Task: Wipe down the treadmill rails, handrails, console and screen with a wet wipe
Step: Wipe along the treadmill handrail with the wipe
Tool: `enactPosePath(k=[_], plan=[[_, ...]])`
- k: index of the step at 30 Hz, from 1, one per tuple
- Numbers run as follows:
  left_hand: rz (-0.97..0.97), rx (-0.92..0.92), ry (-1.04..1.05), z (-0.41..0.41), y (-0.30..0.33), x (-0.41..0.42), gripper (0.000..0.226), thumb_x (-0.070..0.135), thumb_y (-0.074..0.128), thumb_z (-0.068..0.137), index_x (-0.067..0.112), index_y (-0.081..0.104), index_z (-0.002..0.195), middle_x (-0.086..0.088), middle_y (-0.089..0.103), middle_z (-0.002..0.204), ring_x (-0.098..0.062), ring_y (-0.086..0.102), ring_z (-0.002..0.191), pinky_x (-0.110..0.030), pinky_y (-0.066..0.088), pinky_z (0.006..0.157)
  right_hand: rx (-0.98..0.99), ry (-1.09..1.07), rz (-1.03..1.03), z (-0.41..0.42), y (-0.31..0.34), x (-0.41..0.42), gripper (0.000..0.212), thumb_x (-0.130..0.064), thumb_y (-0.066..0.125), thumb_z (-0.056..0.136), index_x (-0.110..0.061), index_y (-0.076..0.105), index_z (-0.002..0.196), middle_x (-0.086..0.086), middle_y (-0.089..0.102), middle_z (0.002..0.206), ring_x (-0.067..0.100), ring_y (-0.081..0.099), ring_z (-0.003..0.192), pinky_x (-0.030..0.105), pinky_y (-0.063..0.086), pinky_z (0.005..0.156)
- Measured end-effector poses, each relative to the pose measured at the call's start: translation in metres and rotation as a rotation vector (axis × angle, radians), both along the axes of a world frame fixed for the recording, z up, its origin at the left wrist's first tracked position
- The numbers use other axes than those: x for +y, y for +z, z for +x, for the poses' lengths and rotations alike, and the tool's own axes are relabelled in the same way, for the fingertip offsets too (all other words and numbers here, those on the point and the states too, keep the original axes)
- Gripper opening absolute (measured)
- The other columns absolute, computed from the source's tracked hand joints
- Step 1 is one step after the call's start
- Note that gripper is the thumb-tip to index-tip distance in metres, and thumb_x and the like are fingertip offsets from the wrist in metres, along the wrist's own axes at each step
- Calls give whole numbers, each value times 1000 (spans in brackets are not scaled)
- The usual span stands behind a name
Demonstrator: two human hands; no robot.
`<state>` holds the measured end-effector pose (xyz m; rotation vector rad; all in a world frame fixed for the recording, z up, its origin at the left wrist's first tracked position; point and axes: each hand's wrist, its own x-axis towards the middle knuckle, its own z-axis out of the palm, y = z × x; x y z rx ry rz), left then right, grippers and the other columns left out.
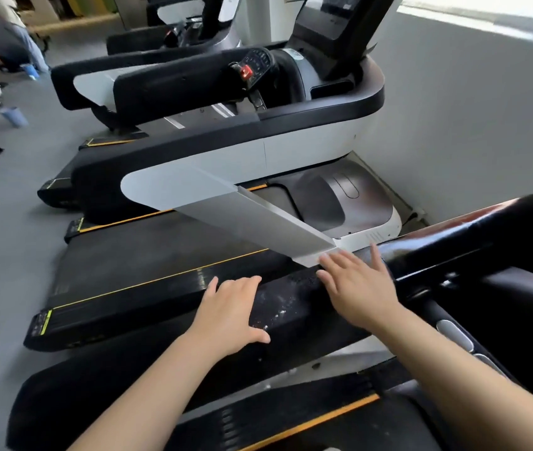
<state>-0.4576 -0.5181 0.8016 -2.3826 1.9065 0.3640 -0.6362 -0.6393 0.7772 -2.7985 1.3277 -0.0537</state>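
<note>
my left hand (232,309) flat on dusty black handrail (278,307), fingers straight, grasping nothing | my right hand (358,288) spread, released, just above handrail

There is one view, from a wide-angle camera on the person's head, looking forward and steeply down over both forearms. It sits close above the black handrail (291,307) of the nearest treadmill, where the left hand (231,312) and right hand (358,289) lie in the lower middle of the picture. The view faces across a row of treadmills: the next treadmill (226,148) fills the centre, a grey wall (486,125) closes the right side, and grey floor (5,239) runs down the left. Straight edges bend toward the borders
</note>
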Motion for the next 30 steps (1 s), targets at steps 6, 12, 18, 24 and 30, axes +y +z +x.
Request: enactPosePath(k=[6,12,18,24,30], plan=[[8,2,-3,40,4,41,99,63,66,71,27,14,147,14,20,152,-9,17,140,-37,1,117,67,-119,90,24,0,14,58,-46,6,100,-19,21,149,-8,18,156,12,1,146,46,-8,114],[107,-3,45,90,6,89,109,64,68,68,27,5,149,11,9,155,-10,7,143,-39,0,118,2,258,67,92,-6,102,67,-49,7,93,-21,55,132,-5,54,137,14,41,134,50,9,114],[183,-39,59,128,2,127,112,59,69,69,27,-1,149,10,4,156,-10,3,143,-42,-1,118,122,-270,97,52,0,59,54,-43,6,100,-25,13,150,-10,7,159,10,-1,146,53,-5,114],[89,-31,79,149,-14,146,90,55,67,75,29,18,146,13,24,150,-7,22,139,-36,3,118,-46,132,61,148,-14,149,68,-47,8,88,-22,55,130,-10,52,137,9,36,135,53,14,112],[-25,-2,48,157,-24,156,93,58,65,76,29,14,147,15,23,150,-6,22,138,-33,4,118,0,60,9,152,-15,158,53,-45,19,91,-30,51,129,-10,51,136,10,37,134,54,8,109]])
